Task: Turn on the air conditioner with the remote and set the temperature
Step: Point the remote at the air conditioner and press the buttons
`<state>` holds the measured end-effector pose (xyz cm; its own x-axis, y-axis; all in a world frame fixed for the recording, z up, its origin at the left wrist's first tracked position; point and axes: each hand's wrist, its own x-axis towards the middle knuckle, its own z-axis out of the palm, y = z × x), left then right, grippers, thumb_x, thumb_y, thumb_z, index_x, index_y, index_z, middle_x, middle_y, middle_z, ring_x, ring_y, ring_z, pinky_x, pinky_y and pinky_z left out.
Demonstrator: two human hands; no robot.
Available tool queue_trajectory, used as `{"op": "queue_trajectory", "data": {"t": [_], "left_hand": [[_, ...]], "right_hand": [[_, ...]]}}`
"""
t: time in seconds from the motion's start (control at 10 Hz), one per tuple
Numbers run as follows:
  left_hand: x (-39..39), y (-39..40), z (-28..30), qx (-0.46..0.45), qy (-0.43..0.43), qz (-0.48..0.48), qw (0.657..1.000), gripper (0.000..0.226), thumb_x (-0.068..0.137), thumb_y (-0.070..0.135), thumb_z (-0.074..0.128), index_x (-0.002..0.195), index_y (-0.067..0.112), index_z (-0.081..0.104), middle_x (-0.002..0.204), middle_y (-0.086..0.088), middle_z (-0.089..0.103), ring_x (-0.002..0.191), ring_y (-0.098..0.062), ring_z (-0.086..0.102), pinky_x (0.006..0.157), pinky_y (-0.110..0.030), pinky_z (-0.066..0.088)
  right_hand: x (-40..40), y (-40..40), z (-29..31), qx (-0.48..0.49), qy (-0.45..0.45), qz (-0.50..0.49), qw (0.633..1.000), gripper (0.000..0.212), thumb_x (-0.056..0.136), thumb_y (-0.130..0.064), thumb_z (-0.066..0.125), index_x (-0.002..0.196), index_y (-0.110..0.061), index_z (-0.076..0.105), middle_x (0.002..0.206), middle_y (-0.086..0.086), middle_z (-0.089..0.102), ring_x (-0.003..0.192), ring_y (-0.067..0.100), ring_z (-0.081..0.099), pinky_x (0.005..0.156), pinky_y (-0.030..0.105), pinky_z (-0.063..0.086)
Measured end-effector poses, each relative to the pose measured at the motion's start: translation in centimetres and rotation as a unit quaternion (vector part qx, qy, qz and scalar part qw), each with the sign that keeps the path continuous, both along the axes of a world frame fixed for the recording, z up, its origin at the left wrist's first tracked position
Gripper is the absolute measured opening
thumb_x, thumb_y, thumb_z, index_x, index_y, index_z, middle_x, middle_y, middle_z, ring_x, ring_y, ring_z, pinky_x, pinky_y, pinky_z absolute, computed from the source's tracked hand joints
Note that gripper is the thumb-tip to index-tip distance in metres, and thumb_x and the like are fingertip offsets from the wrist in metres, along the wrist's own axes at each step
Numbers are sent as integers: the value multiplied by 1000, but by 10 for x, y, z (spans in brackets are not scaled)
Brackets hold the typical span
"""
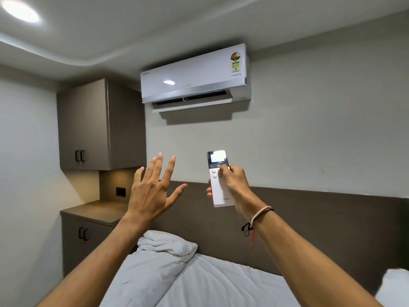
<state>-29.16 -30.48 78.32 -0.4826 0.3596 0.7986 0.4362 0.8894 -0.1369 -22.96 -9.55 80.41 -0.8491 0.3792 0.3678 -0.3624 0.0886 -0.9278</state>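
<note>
A white air conditioner (194, 78) hangs high on the wall, its lower flap swung open over a dark slot. My right hand (232, 185) grips a slim white remote (218, 191) upright and pointed at the unit, with the thumb resting on the buttons just below the lit screen. My left hand (152, 189) is raised to the left of the remote, fingers spread, holding nothing and apart from the remote.
A bed with white sheets (210, 282) and a bunched white duvet (166, 242) lies below my arms against a brown headboard (321, 218). A brown wall cupboard (93, 125) and a low cabinet (88, 231) stand at the left. A ceiling light (20, 9) glows.
</note>
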Motion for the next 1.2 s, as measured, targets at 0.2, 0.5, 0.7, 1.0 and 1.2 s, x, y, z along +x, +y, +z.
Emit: {"op": "queue_trajectory", "data": {"t": [0.2, 0.5, 0.7, 1.0, 1.2], "left_hand": [[7, -8, 0, -5, -2, 15, 1000, 88, 89, 74, 13, 159, 22, 25, 164, -21, 30, 149, -35, 36, 112, -56, 40], [8, -9, -5, -9, -12, 15, 1000, 86, 91, 73, 18, 158, 21, 29, 161, -22, 35, 146, -37, 41, 108, -57, 43], [6, -11, -3, -13, -18, 13, 1000, 85, 91, 72, 20, 158, 20, 30, 160, -23, 37, 144, -38, 42, 106, -58, 45], [9, -7, -4, -15, -20, 4, 1000, 85, 91, 72, 19, 158, 20, 30, 160, -23, 37, 145, -38, 42, 106, -56, 45], [12, -6, -1, -13, -17, 4, 1000, 86, 90, 73, 17, 158, 21, 29, 161, -23, 36, 145, -37, 41, 106, -55, 44]], "right_hand": [[5, -5, -2, 6, -2, -2, 1000, 20, 99, -23, 47, 108, -6, 54, 91, 23, 72, 57, 32, 73, 49, 35, 59], [-1, -6, -18, 40, 5, -32, 999, 19, 102, -26, 47, 109, -10, 55, 92, 20, 72, 54, 26, 73, 47, 31, 58], [2, -6, -15, 17, 6, -18, 1000, 19, 99, -21, 46, 106, -6, 54, 89, 22, 70, 55, 30, 72, 47, 32, 57], [4, -3, -16, 20, 11, -21, 1000, 19, 100, -22, 46, 110, -7, 53, 92, 21, 71, 53, 27, 73, 46, 31, 57], [7, -2, -14, 20, 12, -18, 1000, 17, 102, -21, 45, 109, -8, 53, 89, 19, 72, 50, 23, 72, 44, 30, 57]]}}
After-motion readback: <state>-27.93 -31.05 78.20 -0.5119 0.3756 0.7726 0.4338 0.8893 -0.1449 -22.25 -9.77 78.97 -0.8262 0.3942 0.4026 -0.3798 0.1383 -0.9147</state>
